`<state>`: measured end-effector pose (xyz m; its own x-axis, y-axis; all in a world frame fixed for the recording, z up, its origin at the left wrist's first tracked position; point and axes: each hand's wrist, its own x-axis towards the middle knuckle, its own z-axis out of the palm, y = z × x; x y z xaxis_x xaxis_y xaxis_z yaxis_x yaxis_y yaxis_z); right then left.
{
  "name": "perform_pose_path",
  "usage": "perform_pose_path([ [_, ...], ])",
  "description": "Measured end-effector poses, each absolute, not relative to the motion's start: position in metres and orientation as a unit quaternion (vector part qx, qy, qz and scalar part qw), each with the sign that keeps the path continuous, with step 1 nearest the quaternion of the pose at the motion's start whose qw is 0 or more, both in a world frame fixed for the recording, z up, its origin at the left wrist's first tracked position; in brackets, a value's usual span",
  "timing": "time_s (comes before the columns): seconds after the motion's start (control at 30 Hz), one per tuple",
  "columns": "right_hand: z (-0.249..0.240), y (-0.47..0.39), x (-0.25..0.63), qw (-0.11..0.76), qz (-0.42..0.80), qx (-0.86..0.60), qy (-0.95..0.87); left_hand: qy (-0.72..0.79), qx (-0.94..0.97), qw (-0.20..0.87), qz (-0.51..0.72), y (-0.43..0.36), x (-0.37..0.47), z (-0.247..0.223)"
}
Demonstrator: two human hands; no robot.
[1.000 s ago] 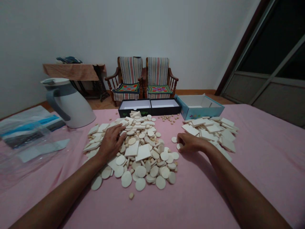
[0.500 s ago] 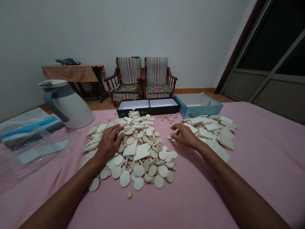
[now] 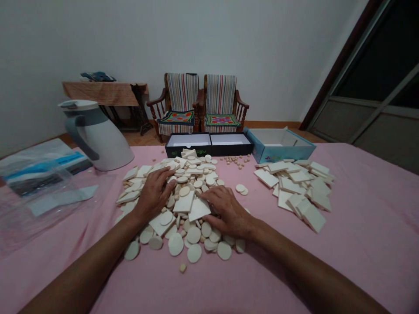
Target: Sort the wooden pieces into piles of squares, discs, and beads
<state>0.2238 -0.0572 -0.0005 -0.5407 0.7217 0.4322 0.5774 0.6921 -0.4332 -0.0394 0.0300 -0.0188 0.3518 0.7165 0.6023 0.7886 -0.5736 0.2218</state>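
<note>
In the head view, the heap [image 3: 184, 191] of white squares, discs and small cubes lies on the pink cloth [image 3: 275, 279], left of the middle of the frame, with both hands at it. The left hand [image 3: 153, 196] rests on its left side, fingers bent over the pieces, thumb parted from the forefinger; whether that grip holds a piece, I cannot tell. The right hand [image 3: 229, 211] lies low over its right side, thumb and forefinger apart at the right edge of a loose square [image 3: 199, 210]; whether they pinch it, I cannot tell either. That square leans over smaller pieces, so it seems best taken by opposite edges and lifted straight up, since dragging it could carry discs along. A light left hand should steady the slope, as hard pressing might start a slide. At centre right, a pair of discs [image 3: 241, 189] lies apart, near the pile of squares [image 3: 297, 183]; a low, slow path between the two would keep them distinct. The cubes [image 3: 234, 161] before the black box [image 3: 209, 150] look easily scattered, so sleeves and fingers do well to pass clear of them.
</note>
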Motion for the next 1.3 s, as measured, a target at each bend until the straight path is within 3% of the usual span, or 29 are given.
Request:
perform_pose_path([
  [0.3,0.033,-0.050,0.283,0.360,0.053,-0.480,-0.798,-0.467,-0.814,0.040,-0.343,0.032,-0.041,-0.016],
  [0.6,0.023,-0.025,0.444,0.402,-0.159,-0.758,-0.489,-0.475,-0.814,0.035,-0.333,0.034,-0.042,-0.009],
  [0.73,0.012,-0.024,0.446,0.429,-0.188,-0.718,-0.515,-0.504,-0.801,0.027,-0.323,0.042,-0.051,-0.003],
  [0.93,0.005,-0.042,0.389,0.451,-0.099,-0.608,-0.646,-0.579,-0.774,-0.004,-0.256,0.069,-0.063,0.004],
  [1.3,-0.016,-0.057,0.372,0.418,-0.020,-0.560,-0.715,-0.500,-0.830,-0.025,-0.245,0.046,-0.024,0.009],
])
